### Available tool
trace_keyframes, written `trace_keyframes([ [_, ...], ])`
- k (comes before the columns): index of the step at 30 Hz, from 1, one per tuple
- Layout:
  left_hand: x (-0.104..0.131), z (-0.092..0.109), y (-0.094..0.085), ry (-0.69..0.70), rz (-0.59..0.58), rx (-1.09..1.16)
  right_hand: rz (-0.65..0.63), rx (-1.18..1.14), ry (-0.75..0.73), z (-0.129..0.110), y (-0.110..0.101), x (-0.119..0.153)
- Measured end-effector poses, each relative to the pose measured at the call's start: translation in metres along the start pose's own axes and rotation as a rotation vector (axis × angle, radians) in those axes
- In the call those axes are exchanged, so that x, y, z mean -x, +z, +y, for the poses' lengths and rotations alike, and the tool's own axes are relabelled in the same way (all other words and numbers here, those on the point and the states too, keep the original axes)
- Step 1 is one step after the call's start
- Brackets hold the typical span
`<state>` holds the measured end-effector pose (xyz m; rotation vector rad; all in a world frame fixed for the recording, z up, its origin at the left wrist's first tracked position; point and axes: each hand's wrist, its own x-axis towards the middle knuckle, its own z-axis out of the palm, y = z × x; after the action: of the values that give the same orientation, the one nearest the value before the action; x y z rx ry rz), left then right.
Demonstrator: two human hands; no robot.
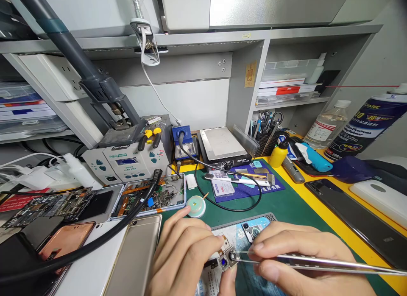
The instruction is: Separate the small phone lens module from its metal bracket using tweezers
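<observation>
At the bottom middle, my left hand [186,255] is closed on a small dual-lens phone camera module [224,262], its thumb underneath and fingertips above. One lens shines blue. From the right, my right hand [302,253] pinches a pair of metal tweezers [333,263] between thumb and fingers. The tweezer tips reach the module's other, dark round lens; whether they grip any part of it cannot be made out. Beneath both hands lies a blue and white printed sheet [263,224], mostly covered by them. A round pale green container [196,208] stands just beyond my left fingertips.
On the left, a black hose [127,228] crosses over phones and a tray of small parts [152,194]. Behind are a hot-air station [130,160], a soldering iron holder [184,145] and a hot plate [222,145]. A black phone [356,219], bottles and a spray can [365,122] are right.
</observation>
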<state>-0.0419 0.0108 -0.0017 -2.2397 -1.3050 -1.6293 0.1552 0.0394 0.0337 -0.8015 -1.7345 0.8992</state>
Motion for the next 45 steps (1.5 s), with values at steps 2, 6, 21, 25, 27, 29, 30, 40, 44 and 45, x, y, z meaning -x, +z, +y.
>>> trace_keyframes([
  [2, 0.0002, 0.0001, -0.0005, 0.0, -0.008, 0.012, -0.001, -0.003, -0.005, 0.0004, 0.0003, 0.0001],
  [6, 0.0, 0.0011, -0.0023, -0.007, -0.026, 0.025, 0.002, -0.007, -0.001, 0.001, 0.0011, 0.0012],
  [21, 0.0006, -0.0027, -0.0044, 0.084, 0.014, -0.081, 0.033, -0.007, 0.002, 0.0017, -0.0001, 0.0026],
  [25, -0.0003, -0.0003, -0.0061, 0.07, 0.03, -0.098, 0.015, -0.015, -0.001, 0.0025, -0.0003, 0.0031],
  [27, -0.0004, 0.0005, -0.0073, 0.066, 0.024, -0.092, 0.02, -0.013, -0.003, 0.0023, 0.0006, 0.0029],
  [29, -0.0001, 0.0007, -0.0082, 0.07, 0.007, -0.087, 0.024, -0.009, -0.003, 0.0019, 0.0017, 0.0026],
  [30, 0.0001, 0.0006, -0.0085, 0.072, 0.0, -0.087, 0.024, -0.007, -0.003, 0.0018, 0.0021, 0.0025],
  [40, 0.0, -0.0006, -0.0092, 0.071, -0.033, -0.083, -0.035, 0.004, 0.013, 0.0045, -0.0027, 0.0061],
  [44, 0.0005, -0.0005, -0.0092, 0.068, -0.035, -0.084, -0.008, -0.009, -0.002, 0.0047, -0.0012, 0.0047],
  [45, 0.0006, -0.0005, -0.0092, 0.071, -0.033, -0.086, 0.001, -0.013, -0.009, 0.0047, -0.0007, 0.0042],
])
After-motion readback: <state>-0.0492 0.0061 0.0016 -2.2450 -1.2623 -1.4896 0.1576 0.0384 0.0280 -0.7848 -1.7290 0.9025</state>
